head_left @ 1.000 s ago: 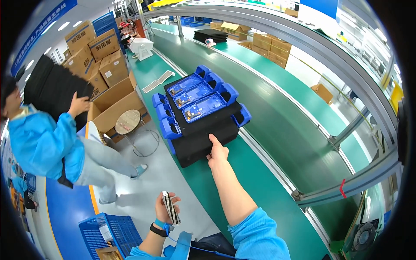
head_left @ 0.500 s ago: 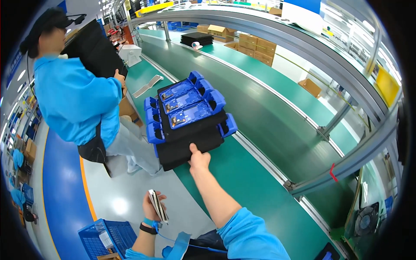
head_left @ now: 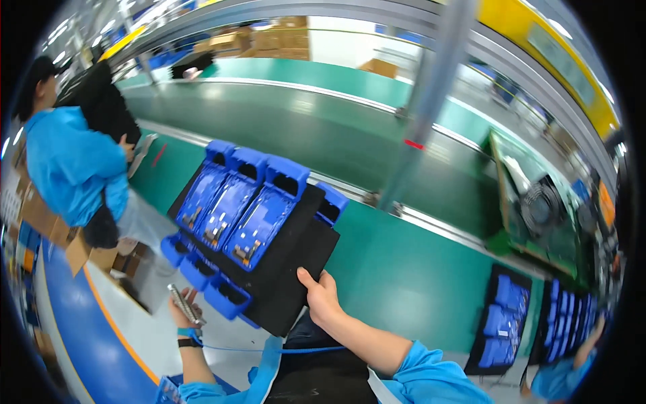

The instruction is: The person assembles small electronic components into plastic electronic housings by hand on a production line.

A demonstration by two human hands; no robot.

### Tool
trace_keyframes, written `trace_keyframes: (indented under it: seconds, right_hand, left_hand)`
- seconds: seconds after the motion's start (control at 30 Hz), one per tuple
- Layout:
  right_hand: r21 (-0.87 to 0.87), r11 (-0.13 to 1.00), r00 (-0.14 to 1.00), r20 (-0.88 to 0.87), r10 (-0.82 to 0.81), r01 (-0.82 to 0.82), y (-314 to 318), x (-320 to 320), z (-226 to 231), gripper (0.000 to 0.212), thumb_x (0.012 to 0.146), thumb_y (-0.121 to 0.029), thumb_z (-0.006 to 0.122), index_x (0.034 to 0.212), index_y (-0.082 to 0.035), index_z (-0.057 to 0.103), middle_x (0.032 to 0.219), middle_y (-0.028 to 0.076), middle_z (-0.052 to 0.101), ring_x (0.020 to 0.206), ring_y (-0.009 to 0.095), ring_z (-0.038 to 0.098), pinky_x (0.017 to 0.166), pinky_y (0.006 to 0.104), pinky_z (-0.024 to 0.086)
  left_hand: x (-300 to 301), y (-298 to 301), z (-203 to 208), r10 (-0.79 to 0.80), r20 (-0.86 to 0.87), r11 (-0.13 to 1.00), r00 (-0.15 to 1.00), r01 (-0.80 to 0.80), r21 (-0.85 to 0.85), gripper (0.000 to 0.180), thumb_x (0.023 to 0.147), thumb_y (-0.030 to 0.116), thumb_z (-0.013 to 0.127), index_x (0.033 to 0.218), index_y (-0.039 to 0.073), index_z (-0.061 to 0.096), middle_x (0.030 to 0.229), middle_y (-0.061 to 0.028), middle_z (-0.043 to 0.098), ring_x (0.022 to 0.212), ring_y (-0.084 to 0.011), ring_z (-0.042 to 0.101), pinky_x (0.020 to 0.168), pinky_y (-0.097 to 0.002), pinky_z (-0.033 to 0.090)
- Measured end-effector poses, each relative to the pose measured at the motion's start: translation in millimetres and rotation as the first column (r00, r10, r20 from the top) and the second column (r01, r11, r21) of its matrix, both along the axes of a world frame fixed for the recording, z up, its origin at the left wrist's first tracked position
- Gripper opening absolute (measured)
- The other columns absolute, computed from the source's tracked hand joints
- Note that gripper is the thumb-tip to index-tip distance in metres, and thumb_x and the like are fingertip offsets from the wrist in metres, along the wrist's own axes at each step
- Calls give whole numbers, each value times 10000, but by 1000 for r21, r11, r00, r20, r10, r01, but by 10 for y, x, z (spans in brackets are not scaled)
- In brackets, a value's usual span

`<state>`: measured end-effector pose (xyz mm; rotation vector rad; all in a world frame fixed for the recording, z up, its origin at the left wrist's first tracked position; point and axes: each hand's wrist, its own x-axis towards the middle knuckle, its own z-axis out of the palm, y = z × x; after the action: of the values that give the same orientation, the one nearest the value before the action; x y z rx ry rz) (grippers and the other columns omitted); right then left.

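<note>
My right hand (head_left: 323,296) is closed on the near right edge of a black foam tray (head_left: 299,273), its thumb on top. Three open blue plastic housings (head_left: 250,232) with small electronic parts inside lie side by side on the tray. More blue pieces (head_left: 227,296) hang out along its near left side, and another sits at the far right corner. The tray is tilted in front of me, over the bench's left edge. Lower left, my left hand (head_left: 180,315) is closed around a thin stack of narrow flat pieces (head_left: 185,305), too blurred to name.
A green bench (head_left: 397,269) runs along a dark green conveyor (head_left: 289,124). Foam trays with blue parts (head_left: 505,323) lie at right, below a green-framed crate (head_left: 501,195) holding a black fan (head_left: 538,205). A co-worker (head_left: 74,161) holds black sheets at left; another person's sleeve (head_left: 565,377) shows lower right.
My view has swung right, so the co-worker now sits farther left and trays appear at right. The held foam tray has turned clockwise and come nearer. Both hands keep their hold.
</note>
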<state>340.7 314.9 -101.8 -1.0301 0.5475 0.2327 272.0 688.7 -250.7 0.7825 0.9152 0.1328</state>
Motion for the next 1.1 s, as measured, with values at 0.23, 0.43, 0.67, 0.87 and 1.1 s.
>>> trace_keyframes:
  seconds: [0.23, 0.43, 0.67, 0.87, 1.1]
  right_hand:
    - [-160, 950, 963, 69, -261, 269, 202, 11, -20, 317, 959, -200, 618, 1132, 63, 579, 1007, 137, 679, 886, 189, 669, 789, 330, 563]
    - [-182, 933, 950, 97, -297, 310, 391, -44, 126, 319, 967, -196, 594, 1159, 59, 582, 1019, 138, 681, 866, 187, 681, 762, 317, 572]
    - [-347, 825, 894, 136, -426, 446, 455, -29, 117, 291, 936, -189, 639, 1064, 72, 630, 922, 131, 693, 780, 179, 681, 673, 293, 559]
    - [-444, 732, 855, 221, -469, 516, 509, -90, 10, 300, 915, -192, 661, 1045, 78, 654, 897, 123, 698, 742, 160, 672, 660, 274, 540]
    - [-833, 370, 866, 228, -446, 410, 715, -127, 169, 380, 923, -272, 652, 1097, 65, 623, 989, 118, 687, 884, 176, 653, 773, 307, 522]
  left_hand:
    - [1366, 1198, 271, -166, 189, 984, 968, 149, 99, 602, 932, 578, 384, 1240, 88, 550, 1244, -134, 624, 423, -98, 417, 396, -234, 367]
    - [2134, 1160, 789, -541, 155, 831, 827, 497, 250, 603, 966, 550, 358, 1254, 60, 558, 1248, -147, 628, 383, -89, 433, 367, -209, 344]
    - [2853, 1259, 986, -706, 357, 706, 611, 645, 292, 562, 999, 508, 339, 1149, 33, 600, 1127, -231, 661, 332, -110, 402, 340, -215, 314]
    - [3284, 1333, 978, -848, 247, 526, 469, 798, 294, 543, 1012, 478, 332, 1155, 22, 589, 1131, -198, 673, 338, -118, 432, 344, -221, 346]
    - [3515, 1017, 1036, -893, 145, 448, 426, 807, 385, 534, 997, 514, 383, 1176, 53, 585, 1012, -117, 702, 340, -91, 414, 326, -227, 297]
